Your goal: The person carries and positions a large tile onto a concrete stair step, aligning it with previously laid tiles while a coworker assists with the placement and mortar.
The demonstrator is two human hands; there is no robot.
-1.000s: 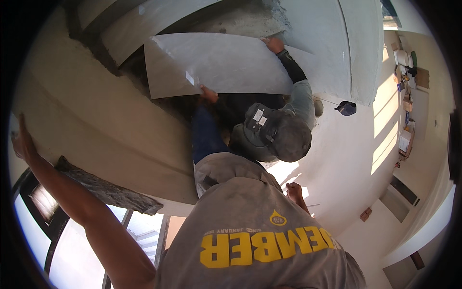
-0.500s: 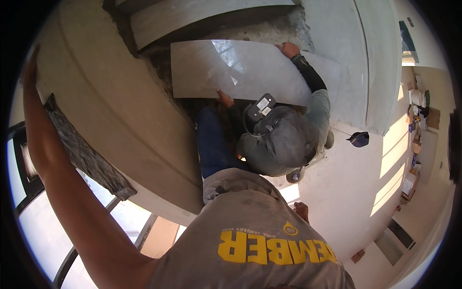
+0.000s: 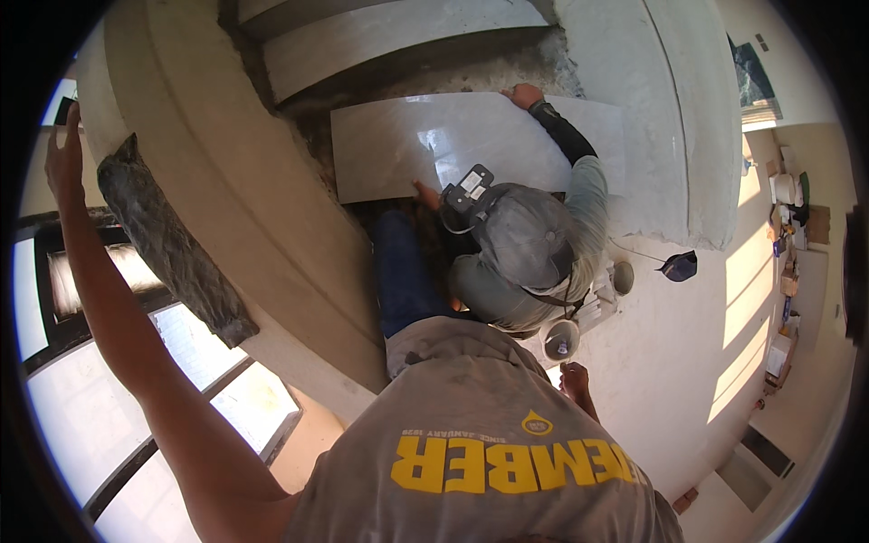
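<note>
**Your hand on the wall**

Your left hand (image 3: 63,154) is spread wide, flat on the curved cream wall (image 3: 226,181). Your right hand (image 3: 575,380) hangs low; its grip I cannot tell. Below, a co-worker holds a big white stone slab (image 3: 407,149).

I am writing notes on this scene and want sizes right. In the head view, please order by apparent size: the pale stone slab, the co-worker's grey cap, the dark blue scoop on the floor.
1. Pale stone slab, clearly largest.
2. Co-worker's grey cap.
3. Dark blue scoop, smallest; it lies farther from the camera, so its true size is unsure.
</note>
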